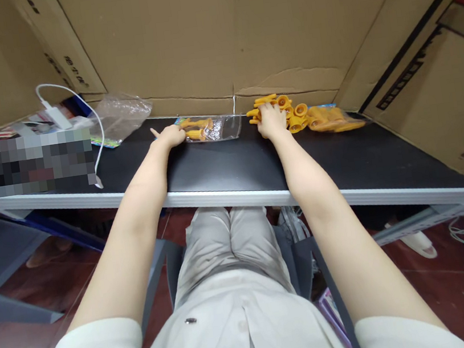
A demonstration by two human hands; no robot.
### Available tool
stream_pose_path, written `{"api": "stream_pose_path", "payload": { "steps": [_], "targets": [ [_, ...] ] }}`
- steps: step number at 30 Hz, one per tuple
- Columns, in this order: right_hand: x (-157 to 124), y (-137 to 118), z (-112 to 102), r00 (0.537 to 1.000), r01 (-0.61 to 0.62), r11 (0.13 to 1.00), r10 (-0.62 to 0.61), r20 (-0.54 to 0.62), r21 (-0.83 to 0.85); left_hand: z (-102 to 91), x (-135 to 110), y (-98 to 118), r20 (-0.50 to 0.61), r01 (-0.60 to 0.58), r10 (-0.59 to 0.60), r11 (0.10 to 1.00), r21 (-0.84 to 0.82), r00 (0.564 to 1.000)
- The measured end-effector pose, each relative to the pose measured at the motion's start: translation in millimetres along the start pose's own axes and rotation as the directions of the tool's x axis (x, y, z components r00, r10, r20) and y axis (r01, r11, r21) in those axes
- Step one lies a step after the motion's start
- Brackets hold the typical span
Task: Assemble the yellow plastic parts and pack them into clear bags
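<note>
My left hand (172, 137) is closed on the left end of a clear plastic bag (225, 128) lying flat on the black table, with one finger sticking out to the left. Inside the bag are a few yellow plastic pieces (200, 133). My right hand (272, 120) reaches down into a loose pile of yellow cup-shaped plastic pieces (295, 125), its fingers bent around some of them. Its fingertips are partly hidden among the pieces. Touching the pile's right side is a filled bag of yellow pieces (332, 118).
Tall cardboard (238, 35) walls stand behind and to the right of the table (222, 166). On the left lie an empty-looking clear bag (124, 117), a white cable (99, 123) with a white plug, and a blurred-out patch. A metal edge (235, 197) runs along the front.
</note>
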State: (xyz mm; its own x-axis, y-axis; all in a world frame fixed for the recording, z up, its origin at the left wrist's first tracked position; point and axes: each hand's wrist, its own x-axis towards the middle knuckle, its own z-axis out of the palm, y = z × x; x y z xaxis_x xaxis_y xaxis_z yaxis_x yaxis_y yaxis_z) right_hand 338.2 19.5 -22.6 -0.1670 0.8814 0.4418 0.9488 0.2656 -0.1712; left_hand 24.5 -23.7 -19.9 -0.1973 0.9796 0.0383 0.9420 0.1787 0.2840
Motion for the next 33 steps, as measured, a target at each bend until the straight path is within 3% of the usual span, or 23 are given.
{"api": "stream_pose_path", "payload": {
  "steps": [7, 11, 16, 19, 22, 29, 33],
  "targets": [
    [-6.1, -24.7, -4.5, 0.996, -0.080, 0.996, 0.078, -0.051, -0.043, -2.3, -3.2, 1.5, 0.016, 0.011, -0.011, 1.000, 0.006, 1.000],
    [-1.1, -22.5, 0.0, 0.991, -0.111, 0.994, 0.112, -0.067, 0.006, -0.8, -1.5, 0.3, 0.018, 0.007, -0.007, 1.000, -0.009, 1.000],
    [11.8, -1.5, 12.6, 0.975, -0.010, 0.978, 0.056, -0.214, 0.208, 2.1, 3.1, -3.1, 0.002, 0.021, -0.021, 0.999, -0.024, 1.000],
    [14.6, 1.5, 10.7, 0.975, 0.005, 0.979, 0.041, -0.219, 0.206, 2.2, 3.5, -2.8, 0.000, 0.025, -0.025, 0.999, -0.031, 1.000],
    [14.2, -5.5, 3.5, 0.983, -0.014, 0.992, 0.037, -0.181, 0.124, 1.1, 2.1, -1.7, 0.010, 0.021, -0.021, 0.999, -0.029, 1.000],
    [10.1, -28.8, -9.2, 0.959, 0.055, 0.981, -0.001, -0.284, 0.184, 3.6, 6.2, -5.5, 0.006, 0.005, -0.005, 0.999, -0.035, 1.000],
    [3.9, -40.1, -16.1, 0.954, 0.137, 0.982, -0.096, -0.285, 0.126, 3.2, 5.9, -5.7, 0.004, 0.019, -0.018, 0.999, -0.041, 1.000]
  ]
}}
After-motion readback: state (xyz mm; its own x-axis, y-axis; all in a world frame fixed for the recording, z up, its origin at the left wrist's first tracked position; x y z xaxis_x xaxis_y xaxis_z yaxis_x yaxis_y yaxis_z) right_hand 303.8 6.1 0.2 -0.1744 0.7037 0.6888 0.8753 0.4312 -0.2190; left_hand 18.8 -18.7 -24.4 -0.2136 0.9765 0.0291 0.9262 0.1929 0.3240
